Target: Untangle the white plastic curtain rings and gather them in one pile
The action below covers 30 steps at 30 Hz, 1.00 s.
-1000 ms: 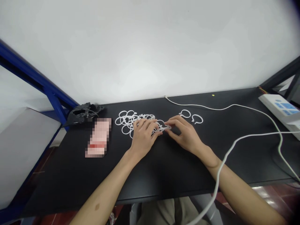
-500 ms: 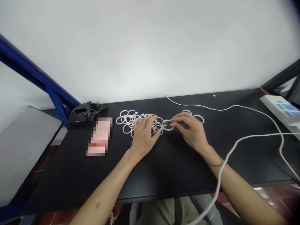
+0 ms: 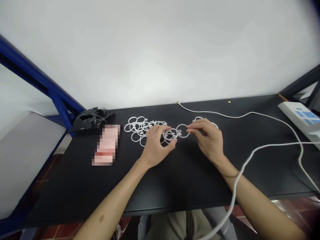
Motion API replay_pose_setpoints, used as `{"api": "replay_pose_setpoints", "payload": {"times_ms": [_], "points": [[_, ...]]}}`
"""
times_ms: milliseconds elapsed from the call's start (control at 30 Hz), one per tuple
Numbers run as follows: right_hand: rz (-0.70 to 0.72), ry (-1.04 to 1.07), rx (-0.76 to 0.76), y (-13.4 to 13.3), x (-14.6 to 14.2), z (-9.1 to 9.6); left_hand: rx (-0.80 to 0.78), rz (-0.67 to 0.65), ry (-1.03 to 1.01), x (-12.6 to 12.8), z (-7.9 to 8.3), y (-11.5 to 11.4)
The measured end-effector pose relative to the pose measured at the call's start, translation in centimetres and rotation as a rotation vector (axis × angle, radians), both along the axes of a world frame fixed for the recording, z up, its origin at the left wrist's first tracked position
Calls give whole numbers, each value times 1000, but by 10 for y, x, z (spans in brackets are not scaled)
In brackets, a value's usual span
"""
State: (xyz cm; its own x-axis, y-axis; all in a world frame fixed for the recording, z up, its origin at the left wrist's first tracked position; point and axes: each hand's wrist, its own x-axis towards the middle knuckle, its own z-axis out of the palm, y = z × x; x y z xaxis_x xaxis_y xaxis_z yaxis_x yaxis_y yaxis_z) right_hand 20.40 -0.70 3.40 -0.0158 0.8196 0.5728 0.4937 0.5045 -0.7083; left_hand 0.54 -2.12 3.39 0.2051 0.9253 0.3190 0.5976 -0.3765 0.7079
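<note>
My right hand (image 3: 208, 136) pinches the right edge of a thin white ring (image 3: 183, 125) between thumb and fingertips. This ring overlaps or hooks onto other white rings at its left, near small knobs or clasps. My left hand (image 3: 158, 143) rests over the right side of a tangled pile of white rings (image 3: 136, 136), its thumb and fingers spread apart around a few of them. Part of the pile is hidden under that hand. Behind my right hand, loose white rings (image 3: 198, 118) are partly covered by its fingers.
A pixelated pink item (image 3: 107, 143) and a crumpled black plastic bag (image 3: 91, 118) lie at the left of the black table (image 3: 155, 196). A white cable (image 3: 252, 151) loops over my right forearm. A white device with blue panels (image 3: 300, 115) sits at right.
My right hand has moved slightly right, drawing the pinched ring along. My left hand has shifted a little right and down, with its thumb and fingers wider apart.
</note>
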Motion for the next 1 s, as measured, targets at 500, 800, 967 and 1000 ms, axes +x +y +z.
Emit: {"api": "replay_pose_setpoints", "payload": {"times_ms": [500, 800, 967, 1000], "points": [[39, 243, -194, 1, -2, 2, -103, 129, -174, -11, -2, 7], [30, 179, -305, 1, 0, 3, -74, 222, -184, -13, -2, 8], [55, 150, -390, 1, 0, 1, -11, 256, -199, -17, -2, 11], [52, 150, -399, 1, -1, 0, -2, 261, -201, -18, -2, 11]]}}
